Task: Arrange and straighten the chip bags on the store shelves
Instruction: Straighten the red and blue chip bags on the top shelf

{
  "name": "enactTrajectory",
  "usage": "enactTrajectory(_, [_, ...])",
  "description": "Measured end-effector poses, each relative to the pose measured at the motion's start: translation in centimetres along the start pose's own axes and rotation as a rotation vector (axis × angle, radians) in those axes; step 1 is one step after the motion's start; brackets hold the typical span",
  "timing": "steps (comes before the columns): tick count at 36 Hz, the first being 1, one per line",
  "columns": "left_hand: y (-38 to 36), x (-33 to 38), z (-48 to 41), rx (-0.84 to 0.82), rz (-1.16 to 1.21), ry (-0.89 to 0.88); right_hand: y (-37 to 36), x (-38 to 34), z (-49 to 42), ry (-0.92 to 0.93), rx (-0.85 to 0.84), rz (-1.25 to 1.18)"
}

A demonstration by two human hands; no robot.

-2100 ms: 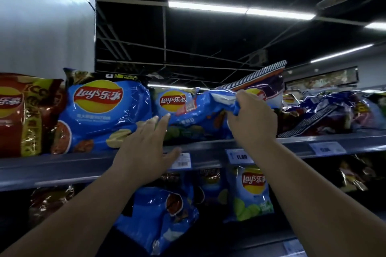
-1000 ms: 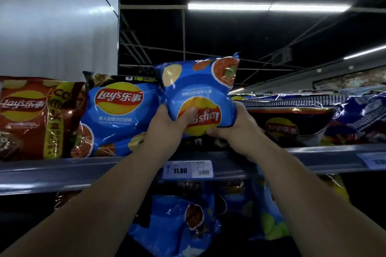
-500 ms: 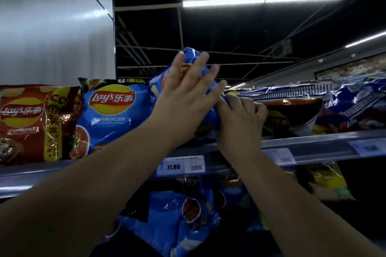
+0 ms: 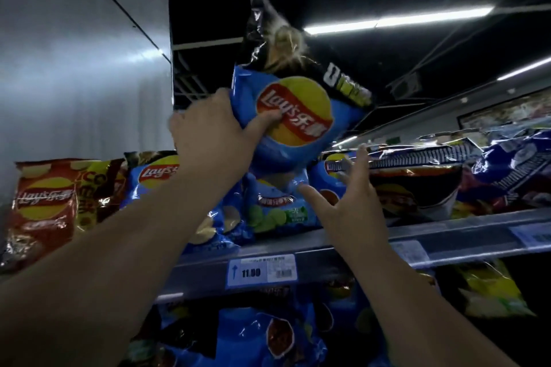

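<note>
Bags of blue chips [image 4: 268, 334] crowd the dim lower shelf nearest. Above, the shelf edge [image 4: 447, 243] carries a price tag [image 4: 262, 271]. The left hand [image 4: 214, 134] is clamped on a blue bag [image 4: 295, 116] lifted above the shelf, long axis tilted, top up-left. The right hand [image 4: 348, 205], fingers spread, seems just short of a lime bag [image 4: 277, 208]. A red bag [image 4: 44, 205] stands far left.

Both forearms bare, no sleeves in view. Left hand [image 4: 213, 131] & right hand [image 4: 354, 208]: no gloves, rings, watch or bands seen. Nails short, plain. Arms enter from lower left & lower right of frame.
</note>
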State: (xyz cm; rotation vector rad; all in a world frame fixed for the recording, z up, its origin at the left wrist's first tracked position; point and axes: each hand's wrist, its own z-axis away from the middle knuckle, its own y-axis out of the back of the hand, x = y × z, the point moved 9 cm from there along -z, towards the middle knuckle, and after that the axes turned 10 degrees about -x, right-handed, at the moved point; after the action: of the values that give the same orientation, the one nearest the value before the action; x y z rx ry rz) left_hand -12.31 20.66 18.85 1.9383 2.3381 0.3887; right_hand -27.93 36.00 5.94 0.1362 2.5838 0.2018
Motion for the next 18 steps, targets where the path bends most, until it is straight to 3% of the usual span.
enactTrajectory(6, [-5.1,-0.8,3.6,-0.281,0.540,0.110,-0.8,0.3,-0.2,0.002,-0.094,0.050])
enactTrajectory(9, [-7.4,-2.0,4.9,-0.393,0.565,0.235,-0.7,0.8,-0.5,-0.045,-0.092,0.071])
enactTrajectory(13, [-12.8,-4.3,7.7,-0.664,0.628,0.410,-1.8,1.5,-1.0,-0.149,-0.180,0.288])
enactTrajectory(15, [-14.4,-4.5,9.0,-0.763,0.576,0.362,-2.1,1.9,-1.1,-0.204,-0.221,0.395])
enactTrajectory(18, [-14.6,-3.6,9.5,-0.727,0.564,0.208,-2.7,2.6,-1.3,-0.285,-0.334,0.417])
